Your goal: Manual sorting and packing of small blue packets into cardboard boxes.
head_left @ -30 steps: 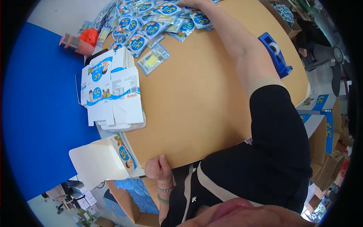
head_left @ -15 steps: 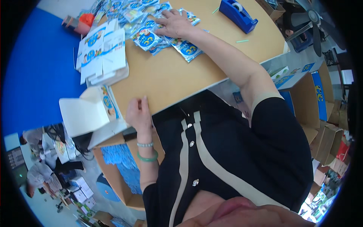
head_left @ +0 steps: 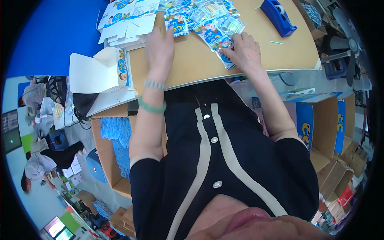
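Observation:
A pile of blue-and-white snack packets (head_left: pixel 210 18) lies at the far middle of the table. My left hand (head_left: pixel 160 50) is open, its fingers stretched toward a single packet (head_left: pixel 176 23) at the pile's left side. The fingertips are at that packet's lower left edge. My right hand (head_left: pixel 247 52) bends its fingers and thumb onto a packet (head_left: pixel 225 54) at the pile's near right, close to the front edge. Part of this packet is hidden under the fingers.
Flattened white-and-blue cartons (head_left: pixel 128 20) are stacked left of the pile. An opened white box (head_left: pixel 98 72) stands at the table's left corner. A blue tape dispenser (head_left: pixel 280 18) sits at the far right, near a small green strip (head_left: pixel 276 42). Below the table, a cardboard box (head_left: pixel 106 160) holds blue material.
My left hand has moved forward from the table's front edge to the packets. My right hand has drawn back toward me, and packets now lie nearer the front edge. The view has shifted.

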Demonstrator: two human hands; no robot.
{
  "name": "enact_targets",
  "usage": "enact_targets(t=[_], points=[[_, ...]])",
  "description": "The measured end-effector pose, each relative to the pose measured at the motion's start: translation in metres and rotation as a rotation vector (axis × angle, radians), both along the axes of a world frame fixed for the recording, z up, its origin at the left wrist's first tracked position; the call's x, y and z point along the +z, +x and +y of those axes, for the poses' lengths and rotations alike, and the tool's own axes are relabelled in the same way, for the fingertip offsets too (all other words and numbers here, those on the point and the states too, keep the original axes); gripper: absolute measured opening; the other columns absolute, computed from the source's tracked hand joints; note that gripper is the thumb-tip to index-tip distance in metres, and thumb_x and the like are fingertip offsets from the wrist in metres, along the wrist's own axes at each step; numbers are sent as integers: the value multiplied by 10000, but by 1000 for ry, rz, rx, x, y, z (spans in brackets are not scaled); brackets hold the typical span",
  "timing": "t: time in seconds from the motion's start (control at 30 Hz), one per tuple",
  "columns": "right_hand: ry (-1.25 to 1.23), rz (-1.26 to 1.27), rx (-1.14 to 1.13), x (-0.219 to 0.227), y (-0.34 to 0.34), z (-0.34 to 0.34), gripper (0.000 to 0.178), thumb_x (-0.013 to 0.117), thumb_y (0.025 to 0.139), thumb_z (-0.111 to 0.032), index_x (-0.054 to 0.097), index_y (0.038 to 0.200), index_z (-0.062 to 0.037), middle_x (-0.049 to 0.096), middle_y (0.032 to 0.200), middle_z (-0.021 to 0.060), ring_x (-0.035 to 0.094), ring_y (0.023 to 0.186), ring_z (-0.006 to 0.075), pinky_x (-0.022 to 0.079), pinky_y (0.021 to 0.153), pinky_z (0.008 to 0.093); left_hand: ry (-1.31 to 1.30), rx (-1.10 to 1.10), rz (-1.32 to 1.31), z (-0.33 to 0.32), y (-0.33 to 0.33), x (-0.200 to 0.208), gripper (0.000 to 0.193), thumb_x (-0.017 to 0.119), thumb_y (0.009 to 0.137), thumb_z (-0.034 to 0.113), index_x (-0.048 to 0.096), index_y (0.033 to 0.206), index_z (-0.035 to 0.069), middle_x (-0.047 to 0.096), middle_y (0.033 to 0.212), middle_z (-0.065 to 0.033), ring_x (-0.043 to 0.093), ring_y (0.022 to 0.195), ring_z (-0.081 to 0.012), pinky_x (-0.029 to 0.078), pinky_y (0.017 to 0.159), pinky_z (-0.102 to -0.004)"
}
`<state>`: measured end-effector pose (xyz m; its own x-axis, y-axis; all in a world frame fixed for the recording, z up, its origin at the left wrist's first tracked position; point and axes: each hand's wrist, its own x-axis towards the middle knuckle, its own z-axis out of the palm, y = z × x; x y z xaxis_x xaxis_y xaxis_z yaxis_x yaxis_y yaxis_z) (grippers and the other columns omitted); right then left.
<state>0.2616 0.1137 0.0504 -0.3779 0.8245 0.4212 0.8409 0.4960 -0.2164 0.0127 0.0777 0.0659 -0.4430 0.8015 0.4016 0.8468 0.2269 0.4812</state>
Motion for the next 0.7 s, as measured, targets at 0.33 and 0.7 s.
enact_targets(t=[0.33,0.7], points=[[-806,747,98,1,21,40,314,755,736,-269,588,881,-47,620,912,160,611,889,331,476,754,419,-119,72,-398,32,8,-16,408,763,779,266,587,1043,9,685,957,-168,678,863,-305,537,725,-414],[-445,272,62,-3,-53,20,508,598,831,-281,565,1292,-68,628,1223,161,574,1154,342,439,959,395,221,-262,-1308,-67,-14,-27,330,631,817,112,546,1131,51,603,968,-60,589,845,-153,519,712,-322]])
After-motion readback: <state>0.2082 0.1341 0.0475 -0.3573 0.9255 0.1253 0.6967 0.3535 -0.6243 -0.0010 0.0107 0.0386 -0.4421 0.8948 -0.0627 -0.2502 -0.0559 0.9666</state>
